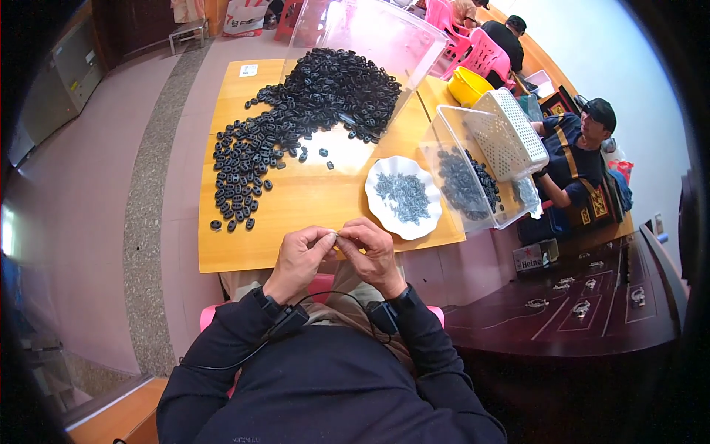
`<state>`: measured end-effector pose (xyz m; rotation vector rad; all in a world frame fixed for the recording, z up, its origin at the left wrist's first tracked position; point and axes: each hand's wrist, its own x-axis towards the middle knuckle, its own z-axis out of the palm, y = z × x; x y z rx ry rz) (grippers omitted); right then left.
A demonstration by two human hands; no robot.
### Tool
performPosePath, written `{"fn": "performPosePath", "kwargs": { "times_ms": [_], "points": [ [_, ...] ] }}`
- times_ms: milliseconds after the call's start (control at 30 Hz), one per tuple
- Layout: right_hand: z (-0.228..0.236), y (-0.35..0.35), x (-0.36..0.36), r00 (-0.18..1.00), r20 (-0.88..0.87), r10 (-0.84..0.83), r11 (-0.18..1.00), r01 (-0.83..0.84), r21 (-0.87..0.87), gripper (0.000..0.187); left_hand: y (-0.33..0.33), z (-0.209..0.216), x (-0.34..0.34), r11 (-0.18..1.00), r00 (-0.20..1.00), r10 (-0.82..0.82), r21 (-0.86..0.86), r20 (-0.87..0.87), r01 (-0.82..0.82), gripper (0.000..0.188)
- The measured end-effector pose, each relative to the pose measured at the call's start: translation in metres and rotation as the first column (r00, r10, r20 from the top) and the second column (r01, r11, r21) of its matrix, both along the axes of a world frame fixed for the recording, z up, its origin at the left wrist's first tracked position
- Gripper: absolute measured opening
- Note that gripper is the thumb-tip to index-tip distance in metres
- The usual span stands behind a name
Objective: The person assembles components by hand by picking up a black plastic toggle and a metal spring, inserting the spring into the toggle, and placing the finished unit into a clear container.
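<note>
At the near edge of the wooden table, my left hand (302,257) and my right hand (374,256) meet fingertip to fingertip. Both are closed in a pinch on something tiny and pale, mostly hidden by the fingers, so its kind cannot be made out. Beyond them spreads a big heap of small black oval pieces (336,92), many showing two holes. A looser group (235,174) trails toward the left edge. To the right of my hands, a white wavy-rimmed plate (377,211) holds many small, clear greyish slivers (403,198).
A clear plastic bin (436,46) lies behind the heap. Another clear box (497,222) with black pieces stands at the table's right, beside a white perforated basket (510,133) and yellow bowl (469,86). A person in a dark cap (580,159) is just beyond.
</note>
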<state>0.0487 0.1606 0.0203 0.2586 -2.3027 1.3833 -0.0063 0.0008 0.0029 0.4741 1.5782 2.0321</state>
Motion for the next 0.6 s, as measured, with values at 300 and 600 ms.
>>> {"fn": "performPosePath", "kwargs": {
  "times_ms": [300,600],
  "points": [
    [0.003,0.001,-0.001,0.982,-0.189,-0.030,0.947,0.088,0.308,0.017,0.001,0.001,0.003,0.999,0.994,0.026,-0.032,-0.106,-0.030,0.020],
    [0.009,-0.004,0.006,0.975,-0.222,-0.010,0.742,0.156,0.652,0.013,0.002,-0.009,0.003,0.994,0.983,0.006,-0.102,-0.181,-0.025,0.024]
  ]
}}
